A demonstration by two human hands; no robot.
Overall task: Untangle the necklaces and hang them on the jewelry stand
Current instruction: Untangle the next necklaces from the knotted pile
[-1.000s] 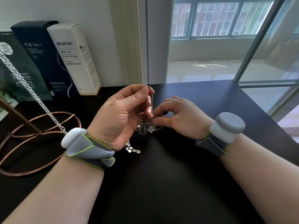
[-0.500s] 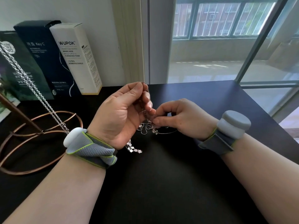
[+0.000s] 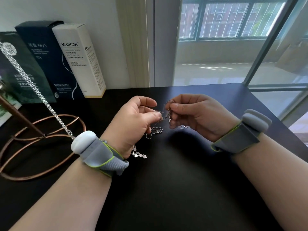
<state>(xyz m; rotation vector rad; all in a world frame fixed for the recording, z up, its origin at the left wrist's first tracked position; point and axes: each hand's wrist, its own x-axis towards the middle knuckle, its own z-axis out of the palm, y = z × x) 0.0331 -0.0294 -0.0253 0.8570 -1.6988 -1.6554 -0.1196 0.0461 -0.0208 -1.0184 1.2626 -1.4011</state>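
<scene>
Big black table filling the near view. Copper jewelry stand out on the left, chunky silver chain hanging off it and slanting down toward the left wrist. Tall boxes lined up far left against the wall. Both hands mid-table: left hand pinching thin strands of the tangled necklaces, right hand pinching a loop of the same knot, just beside it. Little square-link chain dangling below the left palm.
</scene>
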